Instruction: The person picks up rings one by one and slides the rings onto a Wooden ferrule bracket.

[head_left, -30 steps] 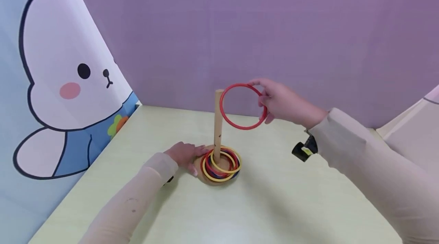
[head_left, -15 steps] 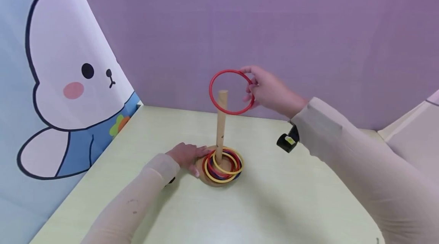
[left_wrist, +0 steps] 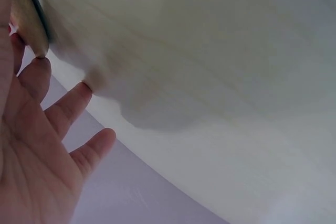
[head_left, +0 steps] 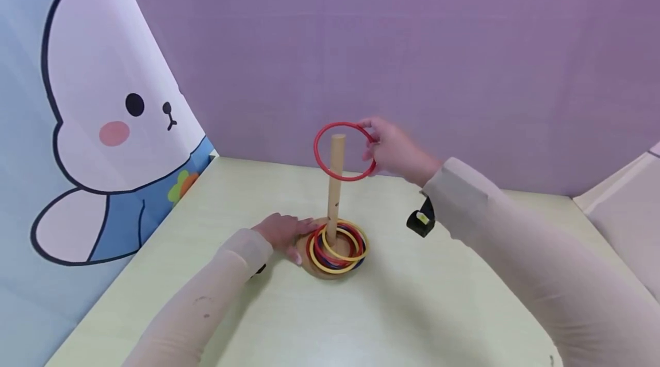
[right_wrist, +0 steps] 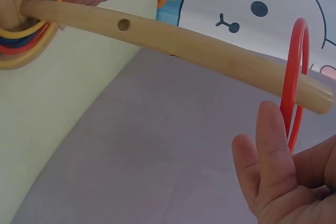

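A wooden ring-toss stand (head_left: 336,189) has an upright post on a round base (head_left: 304,249). Several rings (head_left: 337,269) in red, yellow and dark blue lie loosely stacked around the post's foot. My left hand (head_left: 282,232) rests at the base's left edge, one finger over its top and the thumb at its front side; in the left wrist view, the other fingers (left_wrist: 73,103) are spread. My right hand (head_left: 394,149) pinches a red ring (head_left: 335,177) by its right side. In the right wrist view, the post's top end (right_wrist: 317,95) passes through this ring (right_wrist: 291,72).
The pale table (head_left: 412,298) reaches back to a purple wall (head_left: 412,40). On the left hangs a panel with a cartoon rabbit (head_left: 93,98). A black wrist strap piece (head_left: 421,221) hangs below my right cuff.
My right hand has carried the red ring left, rising and then lowering, from right of the post to around its top. The left hand stays at the base.
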The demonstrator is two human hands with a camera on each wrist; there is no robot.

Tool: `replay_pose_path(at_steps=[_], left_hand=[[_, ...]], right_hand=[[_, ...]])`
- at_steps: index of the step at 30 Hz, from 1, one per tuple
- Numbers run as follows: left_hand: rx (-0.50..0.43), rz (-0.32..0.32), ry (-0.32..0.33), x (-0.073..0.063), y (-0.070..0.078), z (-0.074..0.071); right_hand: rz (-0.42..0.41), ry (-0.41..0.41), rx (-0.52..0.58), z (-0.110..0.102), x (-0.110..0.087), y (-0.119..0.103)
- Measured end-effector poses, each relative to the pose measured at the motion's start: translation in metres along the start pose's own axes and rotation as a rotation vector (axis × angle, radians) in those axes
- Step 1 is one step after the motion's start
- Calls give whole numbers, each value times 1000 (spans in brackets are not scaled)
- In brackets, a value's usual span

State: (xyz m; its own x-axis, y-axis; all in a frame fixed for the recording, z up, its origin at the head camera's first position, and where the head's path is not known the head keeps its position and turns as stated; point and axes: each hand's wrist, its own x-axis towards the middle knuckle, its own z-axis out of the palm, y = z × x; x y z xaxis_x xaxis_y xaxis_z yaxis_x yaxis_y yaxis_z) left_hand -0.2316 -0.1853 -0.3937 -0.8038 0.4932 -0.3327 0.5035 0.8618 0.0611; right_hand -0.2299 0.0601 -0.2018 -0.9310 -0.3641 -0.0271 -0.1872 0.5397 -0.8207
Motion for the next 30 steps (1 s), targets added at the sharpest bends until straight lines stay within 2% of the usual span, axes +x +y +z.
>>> replay_pose_path(at_steps=[6, 11, 14, 23, 30], left_hand=[[-10, -2, -11, 3, 3, 0], [1, -30, -24, 5, 4, 1], [1, -34, -16, 5, 3, 3], [-4, -18, 8, 11, 0, -2], [16, -18, 23, 20, 1, 0]], right_hand=[[35, -19, 35, 13, 1, 26], [46, -22, 68, 31, 3, 50], [41, -25, 108, 41, 5, 65], [104, -69, 188, 67, 12, 110], [96, -115, 223, 76, 7, 137]])
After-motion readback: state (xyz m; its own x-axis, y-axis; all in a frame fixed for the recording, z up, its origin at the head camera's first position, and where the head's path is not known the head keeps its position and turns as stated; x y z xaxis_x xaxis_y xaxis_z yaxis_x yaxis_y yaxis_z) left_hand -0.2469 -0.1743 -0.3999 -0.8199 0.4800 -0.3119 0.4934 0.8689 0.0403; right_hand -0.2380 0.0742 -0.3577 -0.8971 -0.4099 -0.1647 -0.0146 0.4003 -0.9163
